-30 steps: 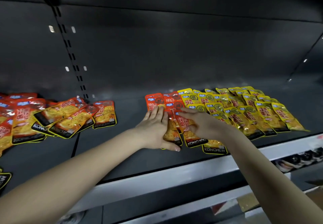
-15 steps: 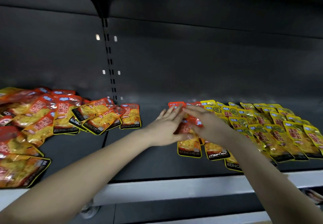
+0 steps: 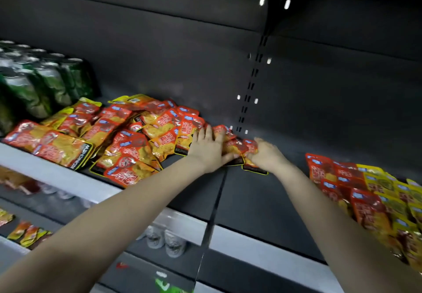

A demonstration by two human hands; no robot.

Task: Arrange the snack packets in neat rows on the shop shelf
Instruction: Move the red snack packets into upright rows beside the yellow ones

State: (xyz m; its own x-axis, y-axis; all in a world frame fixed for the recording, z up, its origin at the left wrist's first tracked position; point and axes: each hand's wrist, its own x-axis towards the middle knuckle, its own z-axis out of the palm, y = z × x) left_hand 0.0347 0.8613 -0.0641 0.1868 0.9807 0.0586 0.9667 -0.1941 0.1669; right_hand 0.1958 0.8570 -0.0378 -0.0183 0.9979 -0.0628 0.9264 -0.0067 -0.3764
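1. The left hand [image 3: 209,148] lies flat, fingers spread, palm down on the right edge of a loose heap of red snack packets [image 3: 127,137] on the dark shop shelf [image 3: 249,199]. It presses on them and grips nothing.
2. The right hand [image 3: 266,154] is curled around a small bunch of red packets [image 3: 239,147] lying between the two hands; its fingertips are tucked under the foil and hidden, so how tightly it has hold is hard to judge.
3. The black bottom edge of one packet [image 3: 254,169] pokes out below the right wrist; its printing is too blurred to read.
4. The heap is untidy: packets overlap at mixed angles, some reaching the shelf's pale front lip [image 3: 54,174], and the lower ones are mostly covered.
5. At the right, red and yellow-green packets in overlapping rows [image 3: 374,196] run out of the picture, so their full extent cannot be told.
6. Green cans [image 3: 43,82] stand at the back left, partly cut off by the edge.
7. The lower shelves are dim and smeared; a few packets [image 3: 27,233] and pale can tops [image 3: 164,240] can just be made out there.
8. Both forearms are bare and enter from the bottom.
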